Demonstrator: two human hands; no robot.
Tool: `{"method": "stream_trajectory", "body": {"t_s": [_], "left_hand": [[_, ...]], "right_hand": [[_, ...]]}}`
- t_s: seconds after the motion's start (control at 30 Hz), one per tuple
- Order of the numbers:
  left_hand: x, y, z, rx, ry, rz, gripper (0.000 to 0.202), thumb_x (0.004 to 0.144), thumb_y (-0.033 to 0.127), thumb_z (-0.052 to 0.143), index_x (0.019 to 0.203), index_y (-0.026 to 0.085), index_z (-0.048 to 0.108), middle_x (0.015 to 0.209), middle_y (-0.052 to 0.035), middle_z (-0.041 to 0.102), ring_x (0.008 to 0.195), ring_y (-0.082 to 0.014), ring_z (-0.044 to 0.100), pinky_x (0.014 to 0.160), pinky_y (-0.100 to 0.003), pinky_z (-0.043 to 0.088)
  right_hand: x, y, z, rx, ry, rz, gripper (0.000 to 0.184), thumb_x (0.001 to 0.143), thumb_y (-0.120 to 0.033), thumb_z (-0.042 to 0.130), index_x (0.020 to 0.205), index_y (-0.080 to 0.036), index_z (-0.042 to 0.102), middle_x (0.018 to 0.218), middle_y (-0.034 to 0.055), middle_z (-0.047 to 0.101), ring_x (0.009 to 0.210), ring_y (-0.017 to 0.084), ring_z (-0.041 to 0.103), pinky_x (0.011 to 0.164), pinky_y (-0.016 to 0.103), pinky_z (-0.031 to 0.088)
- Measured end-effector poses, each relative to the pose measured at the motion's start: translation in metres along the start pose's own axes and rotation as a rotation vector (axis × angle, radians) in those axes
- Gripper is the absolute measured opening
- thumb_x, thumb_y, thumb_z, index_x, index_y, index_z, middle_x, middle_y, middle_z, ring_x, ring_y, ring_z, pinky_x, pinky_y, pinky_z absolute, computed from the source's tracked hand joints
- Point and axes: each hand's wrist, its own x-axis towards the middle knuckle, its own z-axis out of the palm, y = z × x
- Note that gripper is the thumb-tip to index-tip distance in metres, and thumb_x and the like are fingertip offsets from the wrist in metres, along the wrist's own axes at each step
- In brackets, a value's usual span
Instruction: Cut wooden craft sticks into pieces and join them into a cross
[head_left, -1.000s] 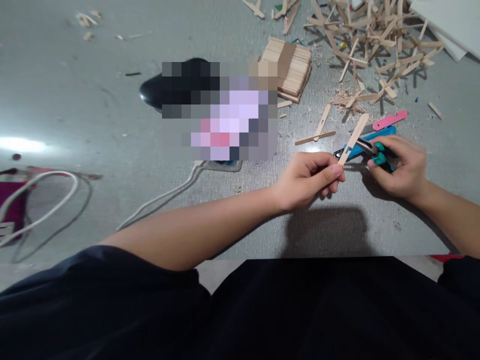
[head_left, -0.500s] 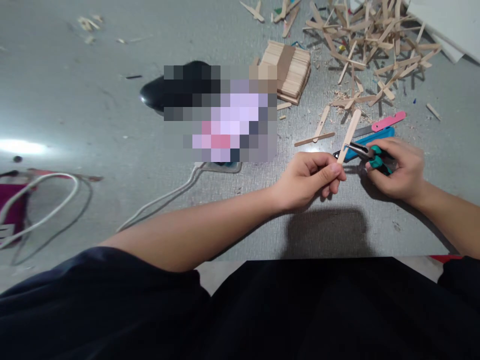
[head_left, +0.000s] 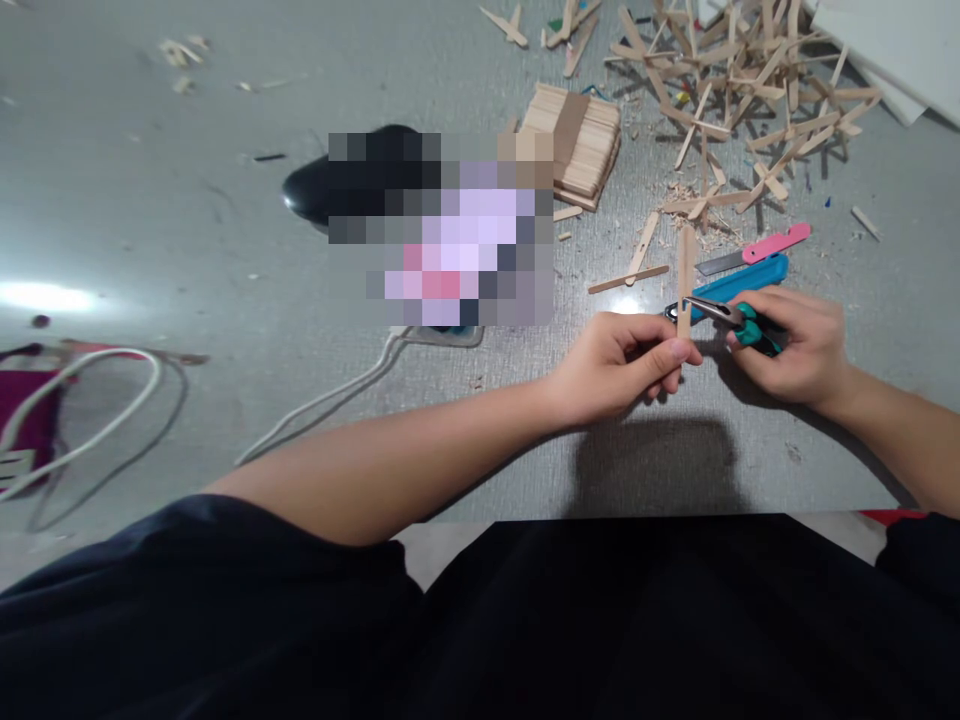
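Pinched by its lower end in my left hand (head_left: 630, 362), a wooden craft stick (head_left: 686, 262) stands nearly upright, with a small slot or hole partway along it. My right hand (head_left: 799, 345) is closed round the green and black handles of needle-nose pliers (head_left: 720, 310). The pliers' tips touch the stick at the slot. Behind them on the table lie a blue utility knife (head_left: 750, 280) and a pink cutter (head_left: 776, 243) with its blade out. Two loose craft sticks (head_left: 630, 279) cross left of the held one.
A banded bundle of craft sticks (head_left: 589, 150) sits at the back, beside a heap of joined sticks (head_left: 750, 90). Wood shavings (head_left: 682, 200) are scattered near it. A black rounded object (head_left: 307, 190), a blurred-out patch and a white cable (head_left: 322, 390) lie to the left.
The craft stick has turned from a right lean to nearly upright, its top moving left. The pliers' tips have shifted slightly left and down with it.
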Motion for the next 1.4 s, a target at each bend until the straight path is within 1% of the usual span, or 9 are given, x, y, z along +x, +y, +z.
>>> {"method": "stream_trajectory", "body": {"t_s": [0.17, 0.33, 0.57, 0.67, 0.77, 0.9, 1.03, 1.2, 1.4], "left_hand": [[0.0, 0.001, 0.001, 0.027, 0.022, 0.045, 0.074, 0.107, 0.092, 0.097, 0.099, 0.019, 0.088, 0.072, -0.0015, 0.078, 0.059, -0.0103, 0.067, 0.057, -0.023, 0.058], [0.001, -0.002, 0.0, 0.11, 0.106, 0.15, 0.067, 0.109, 0.085, 0.1, 0.097, 0.02, 0.086, 0.075, -0.0019, 0.08, 0.063, -0.0121, 0.072, 0.059, -0.024, 0.058], [0.0, -0.013, -0.006, 0.274, 0.214, 0.347, 0.057, 0.117, 0.075, 0.095, 0.096, 0.024, 0.081, 0.075, -0.0006, 0.075, 0.058, -0.0125, 0.062, 0.052, -0.026, 0.047], [0.001, -0.016, -0.007, 0.292, 0.262, 0.434, 0.053, 0.12, 0.068, 0.095, 0.093, 0.024, 0.08, 0.072, 0.0013, 0.072, 0.056, -0.0111, 0.061, 0.051, -0.025, 0.046], [0.006, -0.016, -0.007, 0.255, 0.318, 0.488, 0.058, 0.123, 0.069, 0.089, 0.089, 0.024, 0.076, 0.07, 0.0015, 0.072, 0.054, -0.0103, 0.059, 0.05, -0.024, 0.045], [0.012, -0.016, -0.007, 0.211, 0.393, 0.502, 0.064, 0.121, 0.076, 0.09, 0.087, 0.024, 0.074, 0.067, 0.0029, 0.07, 0.052, -0.0093, 0.056, 0.048, -0.023, 0.043], [0.011, -0.015, -0.007, 0.208, 0.375, 0.478, 0.065, 0.118, 0.079, 0.092, 0.088, 0.025, 0.074, 0.067, 0.0041, 0.071, 0.051, -0.0088, 0.055, 0.048, -0.023, 0.044], [0.006, -0.013, -0.004, 0.213, 0.373, 0.37, 0.067, 0.115, 0.085, 0.092, 0.089, 0.026, 0.076, 0.07, 0.0019, 0.074, 0.054, -0.0106, 0.059, 0.052, -0.026, 0.05], [0.005, -0.012, -0.002, 0.188, 0.36, 0.333, 0.065, 0.112, 0.085, 0.096, 0.092, 0.026, 0.079, 0.073, 0.0006, 0.078, 0.056, -0.0122, 0.065, 0.054, -0.027, 0.057]], "right_hand": [[-0.001, -0.001, -0.003, -0.009, -0.036, 0.009, 0.015, 0.092, -0.026, 0.082, 0.106, -0.031, 0.084, 0.082, 0.0004, 0.074, 0.068, 0.023, 0.065, 0.066, 0.039, 0.054], [0.0, -0.005, -0.006, -0.011, -0.052, 0.015, 0.018, 0.089, -0.022, 0.081, 0.105, -0.031, 0.083, 0.083, 0.0, 0.073, 0.067, 0.022, 0.064, 0.065, 0.039, 0.053], [0.001, -0.007, -0.008, 0.004, -0.064, 0.054, 0.019, 0.086, -0.022, 0.08, 0.102, -0.031, 0.082, 0.081, -0.0009, 0.071, 0.068, 0.023, 0.065, 0.067, 0.039, 0.055], [0.002, -0.006, -0.008, 0.002, -0.068, 0.064, 0.017, 0.086, -0.022, 0.08, 0.101, -0.03, 0.082, 0.079, -0.001, 0.069, 0.067, 0.022, 0.063, 0.066, 0.038, 0.053], [0.001, -0.005, -0.008, 0.006, -0.07, 0.071, 0.018, 0.084, -0.022, 0.08, 0.1, -0.03, 0.081, 0.08, -0.0006, 0.07, 0.068, 0.022, 0.062, 0.066, 0.038, 0.051], [0.0, -0.001, -0.006, -0.004, -0.073, 0.087, 0.018, 0.084, -0.023, 0.078, 0.1, -0.03, 0.082, 0.08, -0.0001, 0.07, 0.069, 0.023, 0.064, 0.069, 0.039, 0.053], [0.0, 0.005, -0.003, -0.016, -0.048, 0.079, 0.02, 0.082, -0.022, 0.079, 0.101, -0.03, 0.08, 0.081, -0.0004, 0.071, 0.069, 0.023, 0.064, 0.068, 0.04, 0.052], [-0.001, 0.006, 0.001, -0.013, -0.007, 0.066, 0.025, 0.081, -0.025, 0.082, 0.106, -0.031, 0.08, 0.085, 0.0008, 0.075, 0.07, 0.025, 0.065, 0.069, 0.041, 0.054], [-0.002, 0.004, 0.0, -0.031, -0.004, 0.096, 0.029, 0.08, -0.027, 0.082, 0.109, -0.031, 0.083, 0.089, 0.0016, 0.08, 0.069, 0.024, 0.065, 0.068, 0.042, 0.057]]}}
